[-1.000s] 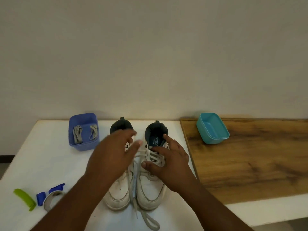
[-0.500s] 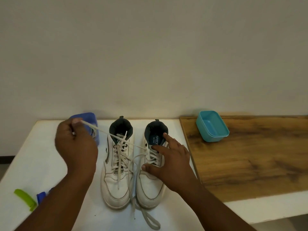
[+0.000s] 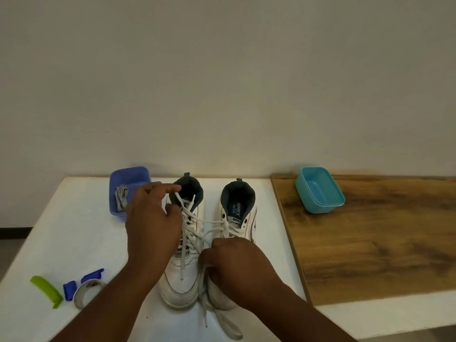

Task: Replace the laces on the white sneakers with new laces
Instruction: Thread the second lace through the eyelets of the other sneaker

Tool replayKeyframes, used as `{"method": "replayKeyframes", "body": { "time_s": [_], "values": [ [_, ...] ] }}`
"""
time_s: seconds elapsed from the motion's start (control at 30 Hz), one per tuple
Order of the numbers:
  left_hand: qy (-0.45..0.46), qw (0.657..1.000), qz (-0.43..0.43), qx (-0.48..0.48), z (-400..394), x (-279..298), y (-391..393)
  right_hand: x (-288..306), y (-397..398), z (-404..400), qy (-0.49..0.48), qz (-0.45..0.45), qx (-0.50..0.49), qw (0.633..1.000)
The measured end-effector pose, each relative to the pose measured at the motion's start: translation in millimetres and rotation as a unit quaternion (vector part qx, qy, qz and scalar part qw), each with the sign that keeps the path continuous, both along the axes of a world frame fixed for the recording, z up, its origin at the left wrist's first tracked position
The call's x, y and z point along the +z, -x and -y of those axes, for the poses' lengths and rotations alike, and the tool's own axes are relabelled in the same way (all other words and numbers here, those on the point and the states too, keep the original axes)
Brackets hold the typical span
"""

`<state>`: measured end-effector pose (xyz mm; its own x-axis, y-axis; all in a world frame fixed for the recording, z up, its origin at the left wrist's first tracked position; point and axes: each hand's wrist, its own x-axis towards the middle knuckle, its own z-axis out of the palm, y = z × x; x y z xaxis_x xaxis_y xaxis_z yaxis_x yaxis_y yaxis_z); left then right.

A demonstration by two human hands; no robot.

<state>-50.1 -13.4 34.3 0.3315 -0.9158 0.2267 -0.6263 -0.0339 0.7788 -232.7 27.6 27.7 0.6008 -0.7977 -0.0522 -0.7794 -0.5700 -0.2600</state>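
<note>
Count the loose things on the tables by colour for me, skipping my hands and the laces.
White sneakers: 2
Blue: 2, the tub and clip
Teal tub: 1
Green clip: 1
Tape roll: 1
Total: 7

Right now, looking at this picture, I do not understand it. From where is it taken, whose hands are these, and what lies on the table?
There is no machine here. The camera sits on a person's head and looks down at their own two hands. On the white table stand two white sneakers, toes toward the person. The left hand pinches a lace over the left sneaker. The right hand rests on the right sneaker, fingers curled at its laces. A blue tub behind holds grey laces. An empty teal tub stands on the wooden board.
</note>
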Motion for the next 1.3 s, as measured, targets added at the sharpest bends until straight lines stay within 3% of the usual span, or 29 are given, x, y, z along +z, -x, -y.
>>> {"method": "replayKeyframes", "body": {
  "time_s": [0.1,0.2,0.47,0.7,0.77,0.87,0.97,1.0,1.07,1.2,1.3],
  "values": [
    [0.023,0.999,0.045,-0.009,1,1,3,4,5,1,-0.001,-0.005,0.019,1.000],
    [0.057,0.993,0.055,-0.083,2,1,9,5,6,-1,-0.002,-0.004,0.027,1.000],
    [0.094,0.988,-0.011,-0.124,0,0,9,12,6,-7,-0.037,-0.041,-0.003,0.998],
    [0.103,0.974,-0.004,-0.204,0,-3,13,9,7,-7,-0.045,-0.057,0.020,0.997],
    [0.090,0.970,0.000,-0.225,1,-4,13,12,9,-6,-0.049,-0.002,0.048,0.998],
    [0.034,0.947,-0.010,-0.319,-1,-4,13,26,12,-4,-0.083,0.158,0.023,0.984],
    [-0.060,0.891,-0.200,-0.404,-9,3,21,36,13,-3,-0.141,0.355,-0.036,0.923],
    [-0.076,0.878,-0.249,-0.401,-12,6,24,39,13,-3,-0.177,0.433,-0.062,0.882],
    [-0.078,0.884,-0.257,-0.383,-13,7,28,45,14,-2,-0.246,0.549,-0.104,0.792],
    [-0.055,0.928,-0.056,-0.364,-8,-2,27,58,22,4,-0.245,0.651,-0.185,0.695],
    [-0.067,0.928,0.097,-0.353,-8,-4,29,64,35,13,-0.235,0.737,-0.258,0.579]
  ]
}}
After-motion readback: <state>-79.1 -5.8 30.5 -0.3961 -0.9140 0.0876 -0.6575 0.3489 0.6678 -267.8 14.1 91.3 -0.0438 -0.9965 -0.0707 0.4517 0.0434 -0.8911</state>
